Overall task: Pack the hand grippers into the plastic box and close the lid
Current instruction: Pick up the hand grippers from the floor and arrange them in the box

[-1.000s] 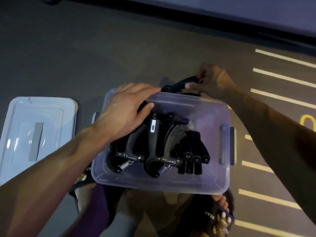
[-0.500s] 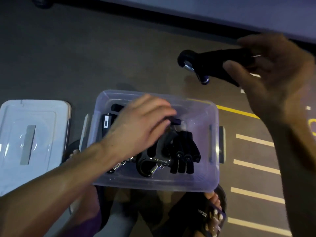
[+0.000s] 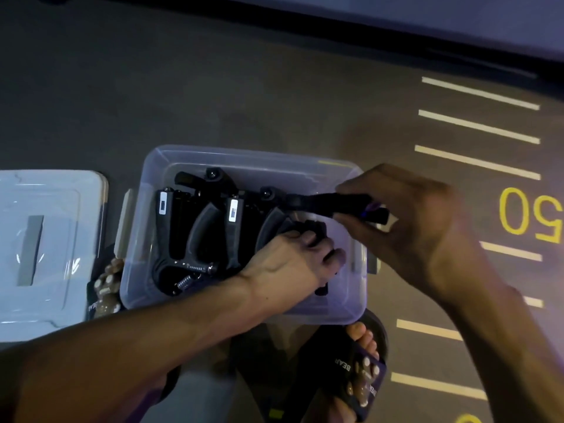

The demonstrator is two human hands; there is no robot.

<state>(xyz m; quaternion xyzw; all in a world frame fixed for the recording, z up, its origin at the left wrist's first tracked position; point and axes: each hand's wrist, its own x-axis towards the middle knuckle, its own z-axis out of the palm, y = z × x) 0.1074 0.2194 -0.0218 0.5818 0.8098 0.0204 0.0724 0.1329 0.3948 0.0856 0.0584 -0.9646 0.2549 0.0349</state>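
A: Nearest the camera, what shows?

B: Two sandalled feet, the right sandal (image 3: 345, 374) just under the near rim of the plastic box (image 3: 244, 160), which sits on the dark floor (image 3: 213, 87).

A: And the hands?

B: The left hand (image 3: 290, 264) reaches over the near rim into the box's right half, fingers curled round a black bundle there; what exactly it grips cannot be told. The right hand (image 3: 406, 227) pinches one hand gripper (image 3: 323, 201) by its handle, level above the box's right side.

A: How many are packed?

B: Two hand grippers with white labels (image 3: 195, 236) stand side by side in the left and middle; more black parts lie behind. The far right corner is bare.

A: The lid?

B: One lid (image 3: 45, 239) lies flat left of the box, apart from it. Beyond, painted floor lines (image 3: 476, 126) run on the right.
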